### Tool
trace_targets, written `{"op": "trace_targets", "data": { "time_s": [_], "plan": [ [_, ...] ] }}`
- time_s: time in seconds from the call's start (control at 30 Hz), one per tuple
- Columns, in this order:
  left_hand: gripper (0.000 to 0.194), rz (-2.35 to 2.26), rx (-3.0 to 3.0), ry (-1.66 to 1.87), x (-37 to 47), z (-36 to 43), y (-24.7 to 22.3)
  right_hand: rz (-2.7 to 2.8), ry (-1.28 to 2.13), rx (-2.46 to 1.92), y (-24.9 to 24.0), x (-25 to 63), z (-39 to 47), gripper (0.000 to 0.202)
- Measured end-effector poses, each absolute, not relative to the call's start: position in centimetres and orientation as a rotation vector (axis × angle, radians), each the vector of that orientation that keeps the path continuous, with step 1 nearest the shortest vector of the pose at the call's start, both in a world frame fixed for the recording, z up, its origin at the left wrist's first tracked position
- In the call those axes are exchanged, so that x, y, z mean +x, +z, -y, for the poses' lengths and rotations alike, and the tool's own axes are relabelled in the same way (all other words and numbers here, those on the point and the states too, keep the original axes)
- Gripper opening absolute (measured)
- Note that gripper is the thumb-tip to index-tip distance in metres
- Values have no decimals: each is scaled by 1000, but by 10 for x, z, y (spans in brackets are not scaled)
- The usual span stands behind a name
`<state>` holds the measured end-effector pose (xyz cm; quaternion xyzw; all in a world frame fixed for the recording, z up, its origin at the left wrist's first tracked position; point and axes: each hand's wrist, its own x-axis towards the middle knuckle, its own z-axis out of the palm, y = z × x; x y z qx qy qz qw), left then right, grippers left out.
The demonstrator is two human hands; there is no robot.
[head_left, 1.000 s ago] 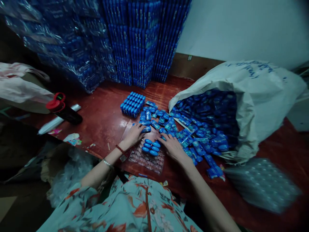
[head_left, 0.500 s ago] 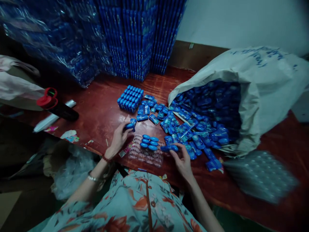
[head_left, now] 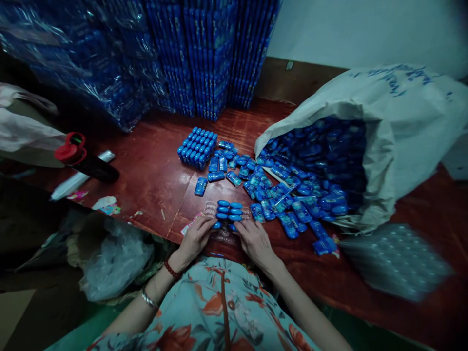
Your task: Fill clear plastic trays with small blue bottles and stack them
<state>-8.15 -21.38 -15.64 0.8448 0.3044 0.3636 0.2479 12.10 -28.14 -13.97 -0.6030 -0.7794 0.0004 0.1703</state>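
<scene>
Left hand: the bare left hand point(head_left: 199, 235) has its fingers bent down, tips against one of the glossy blue, rounded oblong pieces point(head_left: 224, 209); whether it pinches or only presses cannot be told.
Right hand: the bare right hand point(head_left: 256, 241) mirrors this at the matching piece in the other column; pinch or press likewise cannot be told.
Tray: clear, thin plastic tray with moulded hollows point(head_left: 211, 208), on the table before the person's body; the blue pieces stand in it in two short columns, the nearest pair partly under the fingertips.
Table: reddish-brown, wood-grained top point(head_left: 142, 168) with a dull sheen.
Filled block: tight rectangular block of upright blue pieces point(head_left: 197, 147), rounded ends up, beyond the tray.
Loose stock: shiny blue film-wrapped packets point(head_left: 276, 197), heaped and overlapping, spilling from a creased white sack point(head_left: 402, 126); one lone packet point(head_left: 200, 186) lies just beyond the tray.
Spare plastic: clear dimpled sheets point(head_left: 400, 263), right edge of table, blurred.
Backdrop: tall stacks of blue packages point(head_left: 208, 58), some under glossy, wrinkled film.
Bottle: black cylinder, red lid point(head_left: 87, 163).
Writing: blue handwriting on the sack, not legible; packet print too small to read.
</scene>
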Motion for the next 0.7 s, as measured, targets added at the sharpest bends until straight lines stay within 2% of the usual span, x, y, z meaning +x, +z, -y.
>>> {"op": "trace_targets", "data": {
  "time_s": [0.3, 0.6, 0.7],
  "plan": [
    [43, -697, 2584, 774, -85, 200, -159, 2347, 61, -1752, -132, 120, 266, 24],
    [30, -671, 2771, 591, -75, 193, -153, 2264, -121, -1486, -166, 140, 271, 34],
    [33, -695, 2824, 616, -76, 192, -156, 2001, -172, -1628, -168, 155, 273, 33]
  ]
}}
